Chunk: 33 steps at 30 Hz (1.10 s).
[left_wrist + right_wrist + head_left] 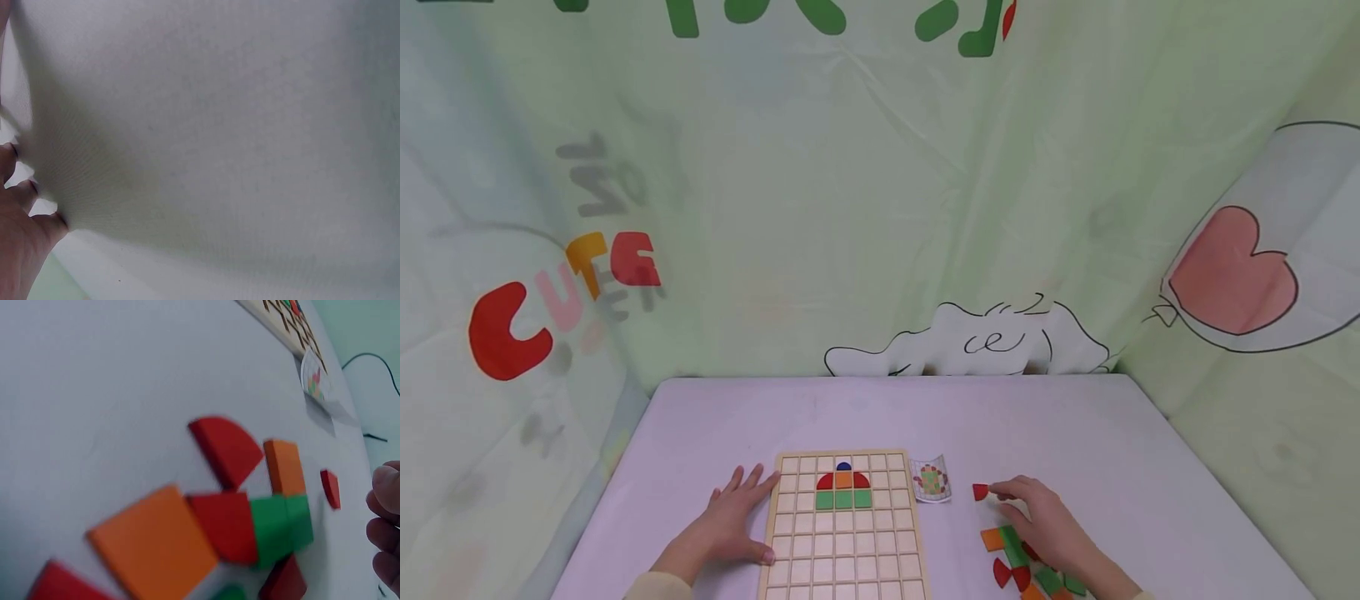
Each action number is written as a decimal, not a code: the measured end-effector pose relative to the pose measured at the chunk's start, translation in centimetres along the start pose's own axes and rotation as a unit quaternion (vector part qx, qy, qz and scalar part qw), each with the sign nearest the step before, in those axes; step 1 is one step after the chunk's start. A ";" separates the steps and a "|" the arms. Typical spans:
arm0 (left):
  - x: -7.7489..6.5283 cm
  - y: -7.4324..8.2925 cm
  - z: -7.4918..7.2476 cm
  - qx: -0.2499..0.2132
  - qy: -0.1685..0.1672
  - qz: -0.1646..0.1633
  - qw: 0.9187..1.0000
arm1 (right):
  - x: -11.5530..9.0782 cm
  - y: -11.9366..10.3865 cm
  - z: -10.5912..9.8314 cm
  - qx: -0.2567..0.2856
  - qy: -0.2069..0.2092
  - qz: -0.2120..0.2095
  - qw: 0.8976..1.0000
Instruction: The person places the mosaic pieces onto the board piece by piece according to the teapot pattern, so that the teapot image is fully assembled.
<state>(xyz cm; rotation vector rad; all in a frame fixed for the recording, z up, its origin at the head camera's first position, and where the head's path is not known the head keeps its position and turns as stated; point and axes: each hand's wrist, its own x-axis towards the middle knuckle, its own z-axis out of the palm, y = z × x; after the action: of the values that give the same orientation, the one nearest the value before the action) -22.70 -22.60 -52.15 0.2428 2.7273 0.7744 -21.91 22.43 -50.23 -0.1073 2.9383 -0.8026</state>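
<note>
**Red wedge (980, 492) just left of the right hand's (1040, 518) fingertips**

In the head view the wedge lies flat on the bench (722, 433), between the card (931, 481) and the right hand, and just beyond the pile (1013, 546) of orange, green and red pieces. The right hand is by far the nearer. Its index finger points left at the wedge's side, so the gap to judge is the sliver between fingertip and edge. The right wrist view shows space between the wedge and the fingers in sight; whether the index tip touches it, I cannot tell.

That hand is loosely curved, thumb parted from the index finger, with nothing visibly gripped. The left hand (727, 522) is well apart from the wedge, across the board (844, 546); its fingers are spread wide, with thumb and index finger resting on the board's left edge and nothing gripped.

The wedge is plain, solid red and thick-sided. It looks like a quarter-round, with no clear long axis; the right wrist view sees it too obliquely to settle where its curve faces.
</note>
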 end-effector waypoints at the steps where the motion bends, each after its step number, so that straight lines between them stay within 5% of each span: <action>1: 0.0 0.0 0.0 0.000 0.000 0.002 1.000 | -0.2 0.3 -0.2 -0.002 -0.004 0.009 1.000; 11: -0.1 0.1 -0.2 0.001 0.000 0.011 1.000 | -1.2 2.5 -0.2 0.022 -0.034 0.051 0.998; 25: -0.1 0.0 -0.1 -0.005 0.004 0.014 1.000 | -1.1 3.6 0.3 0.032 -0.075 0.020 0.996; 33: -0.1 -0.2 0.0 -0.008 0.005 0.006 1.000 | -0.4 3.1 0.1 0.016 -0.089 0.048 0.995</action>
<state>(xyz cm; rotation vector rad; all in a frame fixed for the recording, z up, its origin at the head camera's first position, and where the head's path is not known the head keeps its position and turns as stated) -22.57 -22.76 -52.24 0.2529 2.7303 0.8017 -21.66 25.07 -51.88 -0.0321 2.7411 -0.7815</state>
